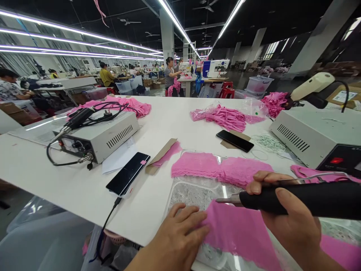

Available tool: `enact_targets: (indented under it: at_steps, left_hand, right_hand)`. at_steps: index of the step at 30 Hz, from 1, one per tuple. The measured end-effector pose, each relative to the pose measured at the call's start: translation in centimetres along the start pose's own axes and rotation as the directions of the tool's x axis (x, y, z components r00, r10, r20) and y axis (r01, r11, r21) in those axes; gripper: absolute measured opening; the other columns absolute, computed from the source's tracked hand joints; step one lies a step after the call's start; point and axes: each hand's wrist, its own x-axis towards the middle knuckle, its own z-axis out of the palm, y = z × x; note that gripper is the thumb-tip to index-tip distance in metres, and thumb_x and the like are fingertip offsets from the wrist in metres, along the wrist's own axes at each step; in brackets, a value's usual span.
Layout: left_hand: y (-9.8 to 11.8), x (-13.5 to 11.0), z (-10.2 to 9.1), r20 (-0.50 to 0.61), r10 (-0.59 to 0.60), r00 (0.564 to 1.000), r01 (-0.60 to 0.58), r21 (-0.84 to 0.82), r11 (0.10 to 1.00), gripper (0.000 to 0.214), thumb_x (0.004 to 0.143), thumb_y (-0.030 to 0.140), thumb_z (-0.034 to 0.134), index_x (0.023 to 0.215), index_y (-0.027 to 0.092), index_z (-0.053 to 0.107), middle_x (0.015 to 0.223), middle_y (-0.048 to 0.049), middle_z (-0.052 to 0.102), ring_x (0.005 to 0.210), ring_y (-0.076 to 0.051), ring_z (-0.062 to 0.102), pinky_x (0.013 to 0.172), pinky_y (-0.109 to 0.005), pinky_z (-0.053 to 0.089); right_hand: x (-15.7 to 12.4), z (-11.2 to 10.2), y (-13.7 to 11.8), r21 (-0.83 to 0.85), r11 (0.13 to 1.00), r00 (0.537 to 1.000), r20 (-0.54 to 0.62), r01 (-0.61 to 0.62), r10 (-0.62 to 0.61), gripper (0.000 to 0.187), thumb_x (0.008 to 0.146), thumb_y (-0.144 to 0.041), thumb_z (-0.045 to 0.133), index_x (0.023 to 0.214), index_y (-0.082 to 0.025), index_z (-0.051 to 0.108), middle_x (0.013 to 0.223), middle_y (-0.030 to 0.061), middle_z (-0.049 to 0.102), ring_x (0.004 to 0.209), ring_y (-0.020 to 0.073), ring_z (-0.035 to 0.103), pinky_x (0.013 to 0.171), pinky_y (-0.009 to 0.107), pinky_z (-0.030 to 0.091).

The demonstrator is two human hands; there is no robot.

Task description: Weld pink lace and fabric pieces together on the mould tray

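Observation:
My right hand (293, 218) is wrapped round a black ultrasonic welding gun (299, 197) with a lever along its top. Its metal tip points left and meets the top left corner of a flat pink fabric piece (239, 229). My left hand (180, 237) lies palm down with fingers stretched out, the fingertips on the left edge of that fabric. Beneath is a clear plastic tray (186, 194) with a speckled surface. Layered stacks of pink fabric (197, 164) lie just beyond. Another pink piece (341, 252) shows at the lower right, partly behind my right arm.
A grey control box (109, 135) with a second handpiece stands left; another grey box (313, 131) stands right. Two phones, one dark with a cable (128, 173) and one black (235, 140), lie on the white table (166, 116). Pink strips (225, 117) sit behind. Co-workers are farther off.

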Motion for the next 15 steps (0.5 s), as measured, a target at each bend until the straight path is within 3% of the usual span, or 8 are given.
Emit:
enact_targets:
  at_steps: [6,11,15]
  left_hand:
    - [-0.6,1.2,1.7,-0.04,0.02,0.999,-0.02,-0.004,1.0,0.02,0.095,0.025,0.051,0.109,0.021,0.064,0.12,-0.0039,0.068,0.108,-0.021,0.063,0.098,-0.038,0.044]
    - [-0.7,1.6,1.1,0.026,0.009,1.0,-0.008,-0.008,1.0,0.021,0.096,0.023,0.048,0.11,0.021,0.064,0.12,-0.0046,0.068,0.11,-0.021,0.062,0.098,-0.04,0.045]
    - [-0.8,1.4,0.8,-0.042,0.032,0.999,-0.033,0.0,0.999,0.02,0.096,0.023,0.049,0.108,0.019,0.065,0.113,-0.0053,0.071,0.105,-0.02,0.064,0.097,-0.038,0.046]
  right_hand:
    - [0.0,-0.1,0.9,-0.015,0.999,0.999,0.029,0.037,-0.037,0.008,0.077,-0.029,0.071,0.081,-0.023,0.067,0.082,0.002,0.057,0.061,0.0135,0.061,0.064,0.031,0.059]
    - [0.1,-0.1,1.1,-0.02,0.999,0.998,0.053,0.03,-0.029,0.009,0.078,-0.03,0.072,0.083,-0.023,0.067,0.082,0.0017,0.058,0.062,0.0134,0.061,0.063,0.03,0.058]
    - [0.1,0.1,1.1,-0.012,1.0,0.997,0.07,0.022,-0.021,0.008,0.079,-0.029,0.071,0.084,-0.024,0.067,0.083,0.0012,0.058,0.062,0.0125,0.061,0.063,0.028,0.058]
